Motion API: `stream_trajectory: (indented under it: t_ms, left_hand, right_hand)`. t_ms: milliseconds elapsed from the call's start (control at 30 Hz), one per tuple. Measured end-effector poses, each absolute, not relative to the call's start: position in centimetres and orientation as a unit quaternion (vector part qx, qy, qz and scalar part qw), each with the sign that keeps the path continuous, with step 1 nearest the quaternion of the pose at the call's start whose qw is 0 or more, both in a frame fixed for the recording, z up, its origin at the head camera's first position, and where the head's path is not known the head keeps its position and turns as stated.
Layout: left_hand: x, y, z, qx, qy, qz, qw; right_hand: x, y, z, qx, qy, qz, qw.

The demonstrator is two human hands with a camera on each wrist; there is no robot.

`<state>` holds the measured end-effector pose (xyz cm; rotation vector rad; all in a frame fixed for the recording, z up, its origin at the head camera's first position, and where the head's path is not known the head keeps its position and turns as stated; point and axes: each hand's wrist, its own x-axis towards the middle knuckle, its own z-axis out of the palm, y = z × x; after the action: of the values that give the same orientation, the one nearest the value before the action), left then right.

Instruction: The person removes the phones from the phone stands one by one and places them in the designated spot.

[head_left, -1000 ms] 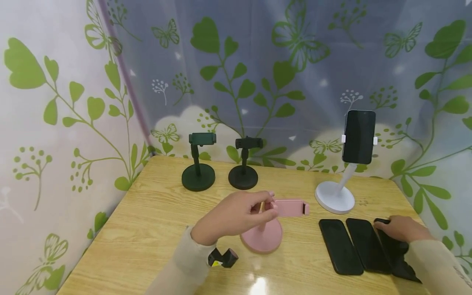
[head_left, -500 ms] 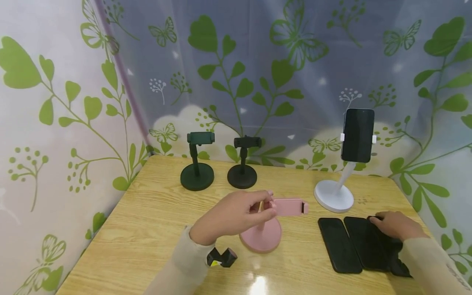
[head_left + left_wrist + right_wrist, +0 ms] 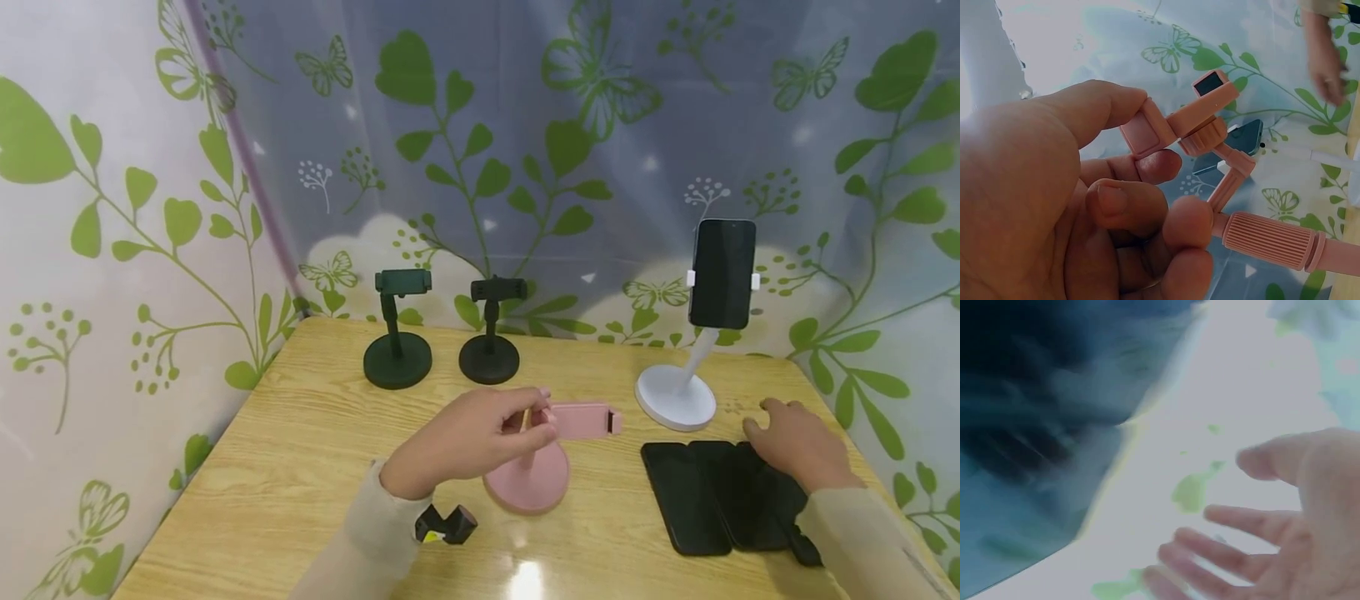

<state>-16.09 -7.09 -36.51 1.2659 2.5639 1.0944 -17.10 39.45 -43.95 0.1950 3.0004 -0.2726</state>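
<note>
My left hand (image 3: 468,437) pinches one end of the holder on a pink phone stand (image 3: 528,483). In the left wrist view, thumb and forefinger sit on the pink clamp end (image 3: 1144,131), the other fingers loosely bent. My right hand (image 3: 802,446) is over the far end of the rightmost of several black phones (image 3: 686,504) lying side by side. Its fingers look spread and hold nothing in the blurred right wrist view, where a dark phone surface (image 3: 1041,444) seems to fill the left side. The right hand and sleeve partly cover that last phone.
A white stand (image 3: 675,396) holds an upright phone (image 3: 722,275) at the back right. A dark green stand (image 3: 397,358) and a black stand (image 3: 489,358) stand along the back of the wooden table (image 3: 300,467). Leaf-patterned cloth (image 3: 480,125) hangs behind.
The rightmost phone has slid left against its neighbour under my right hand. That hand has since let go, its fingers off the phone. My left hand keeps its pinch on the pink stand.
</note>
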Motion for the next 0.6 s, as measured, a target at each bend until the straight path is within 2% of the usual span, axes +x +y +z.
stream_trajectory:
  t_ms: [167, 300, 367, 467, 600]
  left_hand:
    - [-16.2, -7.0, -36.6, 0.409, 0.834, 0.367, 0.044]
    - [-16.4, -7.1, -36.7, 0.407, 0.833, 0.371, 0.043]
    - [-16.5, -7.2, -36.7, 0.406, 0.833, 0.373, 0.042]
    - [-16.5, -7.1, -36.7, 0.406, 0.831, 0.376, 0.044]
    - [-16.5, -7.2, -37.0, 0.408, 0.826, 0.386, 0.055]
  right_hand:
    - [-15.3, 32.5, -38.5, -0.012, 0.977, -0.179, -0.118]
    - [-13.2, 26.8, -35.1, -0.124, 0.928, -0.221, -0.273]
    - [-12.5, 24.6, -34.2, -0.189, 0.894, -0.231, -0.333]
    - [-11.5, 22.2, -33.4, -0.258, 0.854, -0.253, -0.375]
    - [-10.2, 20.1, -33.3, -0.305, 0.816, -0.289, -0.398]
